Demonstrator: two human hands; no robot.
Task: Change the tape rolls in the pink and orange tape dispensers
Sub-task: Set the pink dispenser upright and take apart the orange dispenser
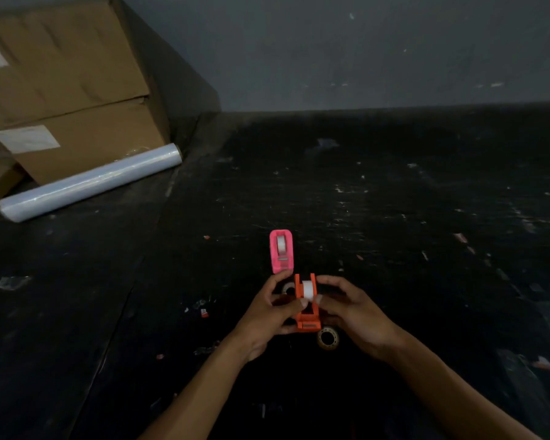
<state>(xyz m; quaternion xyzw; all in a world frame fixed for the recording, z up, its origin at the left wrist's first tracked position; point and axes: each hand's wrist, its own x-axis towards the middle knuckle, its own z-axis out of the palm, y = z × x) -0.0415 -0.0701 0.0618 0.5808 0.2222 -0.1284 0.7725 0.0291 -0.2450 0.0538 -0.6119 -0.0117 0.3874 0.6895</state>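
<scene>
Orange dispenser (306,308) is gripped between left hand (267,315) and right hand (351,312) above the desk (394,233), fingers closed around it, white roll (307,290) seated inside. Pink dispenser (281,251) is set just beyond, loaded. Spare roll (327,338) is seen beneath the hands.

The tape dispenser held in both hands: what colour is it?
Orange dispenser, with a white roll; the head view shows it.

box labels (26,138) blurred, no readable text

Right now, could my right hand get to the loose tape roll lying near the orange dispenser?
Probably yes: the loose roll lies bare just below the right hand, nothing covering it, though that hand would first have to let go of the orange dispenser.
</scene>
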